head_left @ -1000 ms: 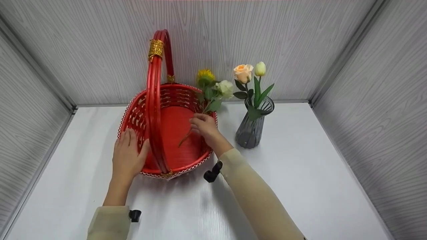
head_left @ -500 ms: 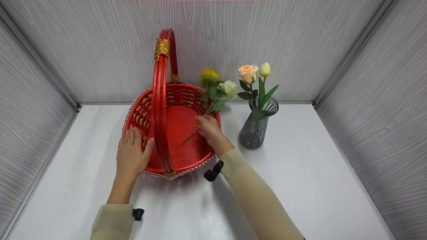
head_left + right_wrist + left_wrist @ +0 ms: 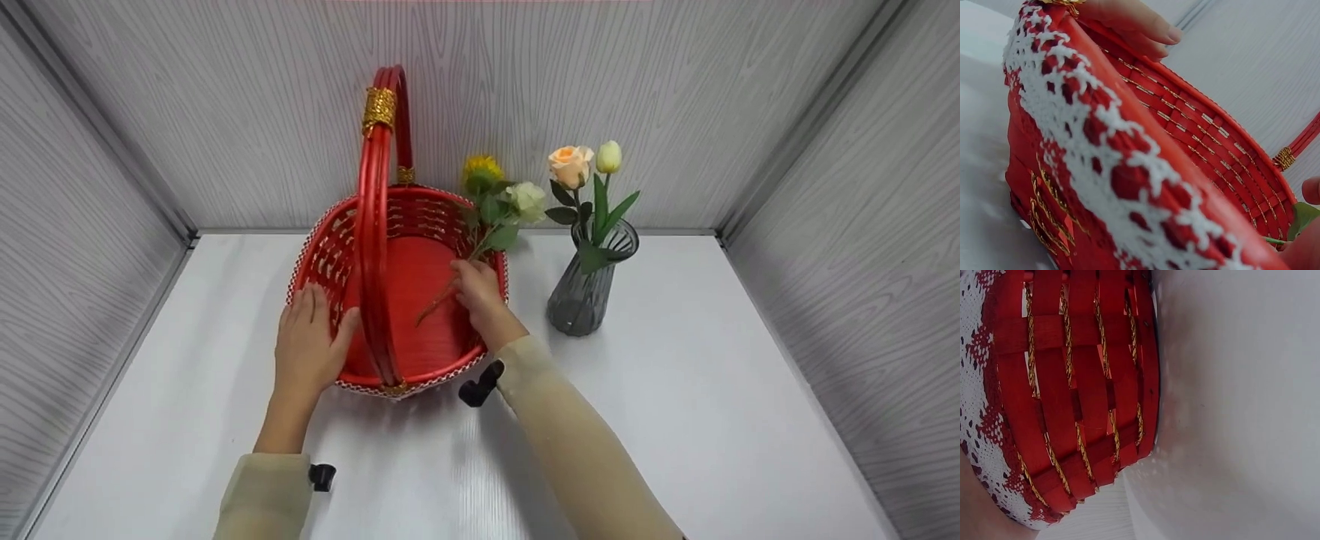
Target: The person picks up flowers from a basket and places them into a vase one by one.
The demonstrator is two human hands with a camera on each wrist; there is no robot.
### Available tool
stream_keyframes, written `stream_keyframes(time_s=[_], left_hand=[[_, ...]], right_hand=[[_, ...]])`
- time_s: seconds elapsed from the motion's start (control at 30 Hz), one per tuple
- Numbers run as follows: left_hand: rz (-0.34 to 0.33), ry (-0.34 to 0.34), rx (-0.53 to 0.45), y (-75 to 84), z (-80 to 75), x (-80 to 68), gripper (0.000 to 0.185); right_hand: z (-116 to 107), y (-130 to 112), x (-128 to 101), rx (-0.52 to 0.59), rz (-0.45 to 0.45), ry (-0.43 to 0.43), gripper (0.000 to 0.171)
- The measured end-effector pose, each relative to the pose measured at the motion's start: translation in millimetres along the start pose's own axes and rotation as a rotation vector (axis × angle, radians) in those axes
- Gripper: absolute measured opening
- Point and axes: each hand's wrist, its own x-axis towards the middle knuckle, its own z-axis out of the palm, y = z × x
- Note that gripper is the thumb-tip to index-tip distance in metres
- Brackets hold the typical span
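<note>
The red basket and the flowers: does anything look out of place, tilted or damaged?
Nothing looks damaged or spilled. The red basket stands level on the table, steadied by the left hand. The only askew item is the flower bunch, leaning over the basket's right rim while the right hand holds its stems. The vase stands upright.

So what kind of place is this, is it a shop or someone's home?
Neither, most likely: it looks like a staged recording booth. Grey wood-grain panels wall in a bare white tabletop on three sides, and the only props are a red basket and a grey vase of artificial-looking flowers.
</note>
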Motion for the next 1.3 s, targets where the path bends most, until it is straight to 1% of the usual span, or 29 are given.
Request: stream_keyframes(time_s=[0.07, 0.2, 0.33, 0.57, 0.77, 0.87, 1.13, 1.3], left_hand=[[-0.001, -0.005, -0.001, 1.0, 0.9, 1.2, 0.09], [-0.002, -0.007, 0.0, 0.8, 1.6, 1.1, 0.09], [-0.004, -0.005, 0.0, 0.1, 1.7, 0.0, 0.091], [-0.005, 0.002, 0.003, 1.3, -0.7, -0.7, 0.092], [-0.005, -0.003, 0.009, 1.0, -0.7, -1.2, 0.091], [-0.001, 0.0, 0.005, 1.2, -0.4, -1.4, 0.091], [0.006, 0.007, 0.001, 0.6, -0.8, -1.1, 0.09], [0.004, -0.002, 0.011, 0.2, -0.5, -0.5, 0.091]], right_hand=[[-1.3, -0.3, 1.1, 0.024, 0.005, 0.004, 0.066], [-2.1, -1.3, 2.2, 0.063, 0.041, -0.029, 0.062], [-2.0, -1.8, 1.3, 0.088, 0.076, -0.056, 0.06], [-1.7, -2.0, 3.3, 0.119, 0.124, -0.045, 0.062], [-4.1, -1.6, 7.0, 0.226, 0.174, -0.055, 0.057], [-5.2, -0.9, 8.6, 0.271, 0.182, -0.058, 0.055], [-4.6, -1.2, 10.8, 0.279, 0.178, -0.061, 0.055], [-4.6, -4.2, 11.8, 0.364, 0.227, -0.059, 0.055]])
